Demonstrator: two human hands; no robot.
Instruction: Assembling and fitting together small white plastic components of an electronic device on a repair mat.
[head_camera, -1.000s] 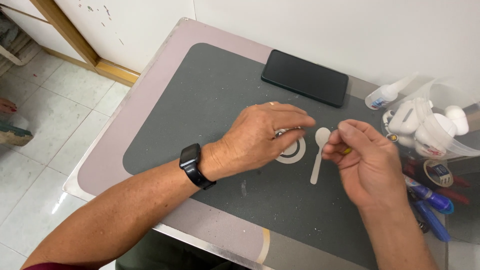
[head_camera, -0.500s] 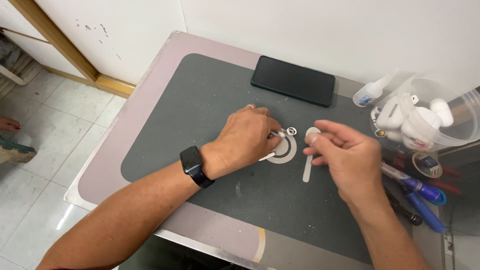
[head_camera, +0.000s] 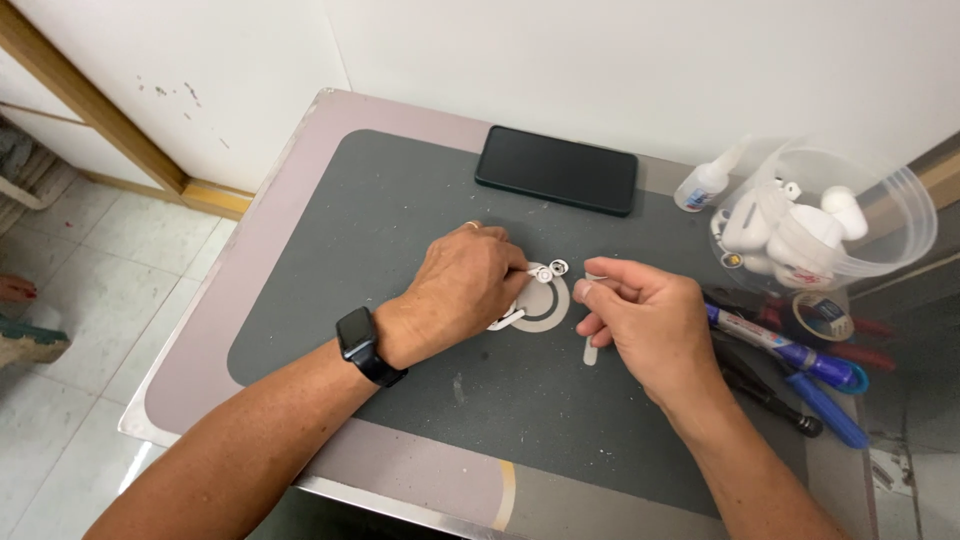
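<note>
Beside the earbud-filled clear tub (head_camera: 905, 215), both hands' fingers pinch small white earbuds (head_camera: 545, 272)

Pinkish counter (head_camera: 262, 262) has a dark grey mat (head_camera: 400, 210) on it, with a black phone (head_camera: 556, 169), glue bottle (head_camera: 706, 184) and blue markers (head_camera: 790, 350) on top.

1. A small table (head_camera: 250, 270) with a pale mauve top and a metal edge stands pushed up against the wall
2. A dark grey mat (head_camera: 400, 200) covers most of the tabletop, rounded at its corners
3. The wall (head_camera: 600, 60) behind is plain white, with a few dark specks and scuffs toward the left
4. A wooden strip (head_camera: 90, 110) runs slantwise across the wall at the left, down to a wooden skirting
5. The floor (head_camera: 70, 420) has pale square tiles with thin grout lines
6. The light is soft and even, with weak shadows
</note>
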